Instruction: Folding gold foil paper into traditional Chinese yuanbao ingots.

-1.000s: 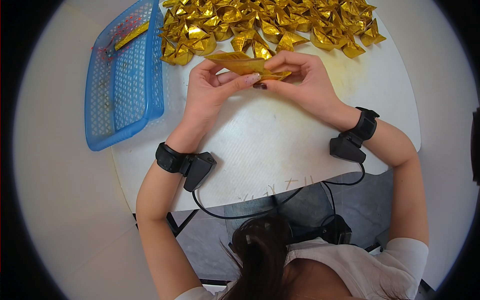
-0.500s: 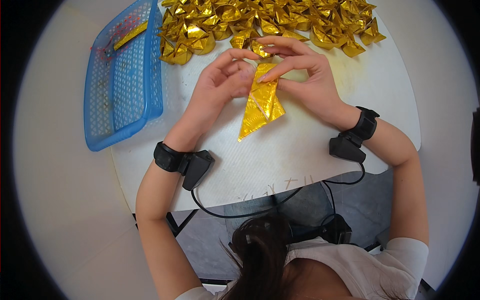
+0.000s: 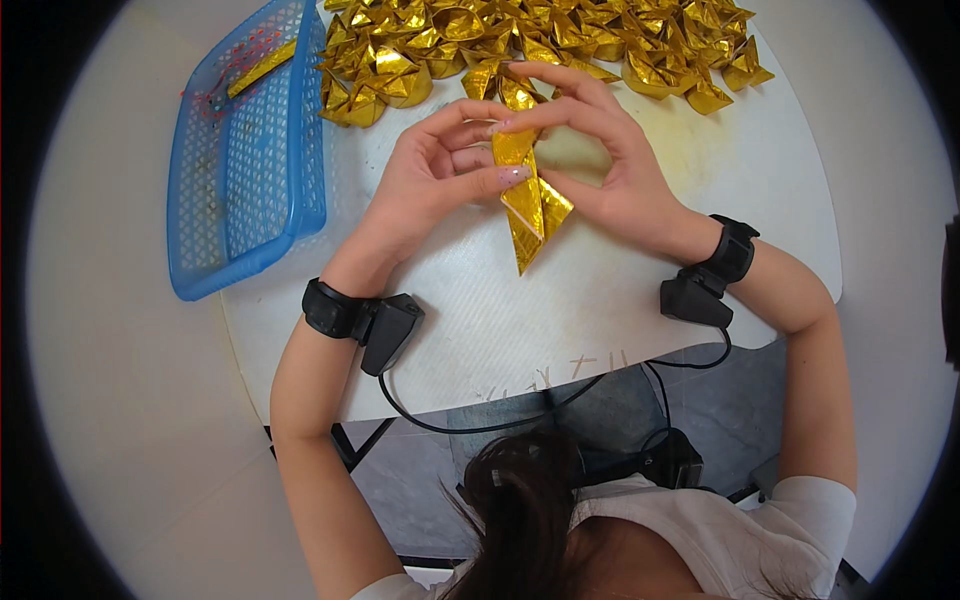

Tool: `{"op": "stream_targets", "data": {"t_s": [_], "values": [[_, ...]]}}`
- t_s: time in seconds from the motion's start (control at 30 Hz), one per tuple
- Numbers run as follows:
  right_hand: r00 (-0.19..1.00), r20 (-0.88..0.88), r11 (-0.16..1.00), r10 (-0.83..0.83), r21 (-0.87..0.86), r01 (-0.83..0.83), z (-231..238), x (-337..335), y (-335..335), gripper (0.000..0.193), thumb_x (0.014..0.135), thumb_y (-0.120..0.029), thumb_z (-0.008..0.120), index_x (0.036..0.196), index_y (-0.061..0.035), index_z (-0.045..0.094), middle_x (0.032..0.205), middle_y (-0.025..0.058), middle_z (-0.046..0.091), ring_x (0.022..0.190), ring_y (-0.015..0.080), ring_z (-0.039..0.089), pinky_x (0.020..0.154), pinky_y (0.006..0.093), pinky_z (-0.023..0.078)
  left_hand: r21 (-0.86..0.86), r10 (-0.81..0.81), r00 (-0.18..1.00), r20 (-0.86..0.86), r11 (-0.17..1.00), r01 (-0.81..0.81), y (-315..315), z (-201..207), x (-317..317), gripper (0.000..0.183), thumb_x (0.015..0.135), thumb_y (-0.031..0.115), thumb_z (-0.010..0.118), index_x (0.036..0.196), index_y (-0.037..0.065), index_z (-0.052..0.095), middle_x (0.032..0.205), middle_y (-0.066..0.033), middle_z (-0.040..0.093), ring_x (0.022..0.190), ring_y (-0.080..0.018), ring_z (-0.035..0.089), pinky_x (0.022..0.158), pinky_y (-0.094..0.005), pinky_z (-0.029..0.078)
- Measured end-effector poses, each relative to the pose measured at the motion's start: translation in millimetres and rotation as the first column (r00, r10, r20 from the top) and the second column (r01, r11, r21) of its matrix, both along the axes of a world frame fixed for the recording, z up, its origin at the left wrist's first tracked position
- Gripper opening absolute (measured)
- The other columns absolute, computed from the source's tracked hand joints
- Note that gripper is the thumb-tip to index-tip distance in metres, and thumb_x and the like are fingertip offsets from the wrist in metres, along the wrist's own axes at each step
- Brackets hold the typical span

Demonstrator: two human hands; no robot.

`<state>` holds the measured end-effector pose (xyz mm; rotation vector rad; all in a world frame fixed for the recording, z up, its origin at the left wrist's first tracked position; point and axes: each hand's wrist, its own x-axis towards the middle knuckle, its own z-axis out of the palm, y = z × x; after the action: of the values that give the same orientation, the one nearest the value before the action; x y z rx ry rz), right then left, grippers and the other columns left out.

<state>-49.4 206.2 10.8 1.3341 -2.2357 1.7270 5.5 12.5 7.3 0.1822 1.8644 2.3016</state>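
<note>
Between my hands is a piece of shiny gold foil paper [image 3: 524,210], partly folded, with a pointed lower end and a thin pale line across it. My left hand [image 3: 430,170] pinches it from the left, the thumb lying across its front. At its upper end, my right hand [image 3: 625,160] grips the sheet with the fingers, while the right thumb is by its right edge. Just beyond my fingertips lies a heap of folded gold paper ingots [image 3: 460,27], boat-shaped with pointed ends.
A blue perforated plastic basket [image 3: 245,262] stands at the left table edge, with a gold paper strip [image 3: 262,70] and red bits inside. Below my hands spreads the white tabletop [image 3: 520,330]. Black wrist devices [image 3: 392,332] on both arms trail a cable [image 3: 470,431] over the front edge.
My left thumb has come onto the front of the gold paper. The paper's lower point has swung right and the sheet looks narrower. My right fingers have shifted slightly left at its top.
</note>
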Motion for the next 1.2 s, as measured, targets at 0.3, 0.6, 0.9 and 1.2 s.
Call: {"op": "stream_targets", "data": {"t_s": [0.3,0.6,0.9,1.2], "values": [[0.992,-0.127,0.997,0.025,0.072,-0.016,-2,-1,4,0.027,0.066,-0.003,0.067,0.087,-0.0185,0.073,0.133,0.0074,0.049,0.125,0.0271,0.042,0.105,0.0388,0.032,0.152,0.106,0.990,0.089,0.981,-0.119,-2,1,0,0.039,0.085,0.005,0.065,0.121,0.005,0.048,0.104,-0.0090,0.065,0.091,-0.0137,0.065,0.075,-0.0263,0.055],[1.000,0.021,1.000,-0.002,-0.004,0.002,-9,-3,4,0.009,0.077,-0.012,0.070,0.085,-0.0090,0.070,0.122,0.0085,0.054,0.114,0.0224,0.050,0.096,0.0341,0.039,0.189,0.151,0.983,0.107,0.967,-0.170,-4,-2,0,0.034,0.090,0.009,0.061,0.122,0.003,0.051,0.104,-0.0087,0.066,0.090,-0.0144,0.065,0.076,-0.0250,0.056],[0.933,0.358,0.982,0.044,-0.188,0.026,-10,-2,2,0.009,0.086,-0.009,0.063,0.087,-0.0013,0.060,0.092,0.0022,0.061,0.086,0.0095,0.057,0.080,0.0248,0.044,0.223,0.150,0.984,0.100,0.960,-0.169,-3,-4,-1,0.029,0.092,0.010,0.058,0.119,0.001,0.054,0.104,-0.0123,0.066,0.091,-0.0176,0.066,0.084,-0.0302,0.055],[0.919,0.391,0.987,0.042,-0.159,0.022,-10,0,3,0.008,0.086,-0.008,0.063,0.084,-0.0017,0.058,0.086,0.0000,0.062,0.078,0.0049,0.058,0.073,0.0210,0.046,0.238,0.093,0.993,0.072,0.965,-0.107,-4,-4,0,0.029,0.092,0.010,0.057,0.119,-0.001,0.053,0.102,-0.0149,0.067,0.091,-0.0193,0.066,0.086,-0.0316,0.055]]}}
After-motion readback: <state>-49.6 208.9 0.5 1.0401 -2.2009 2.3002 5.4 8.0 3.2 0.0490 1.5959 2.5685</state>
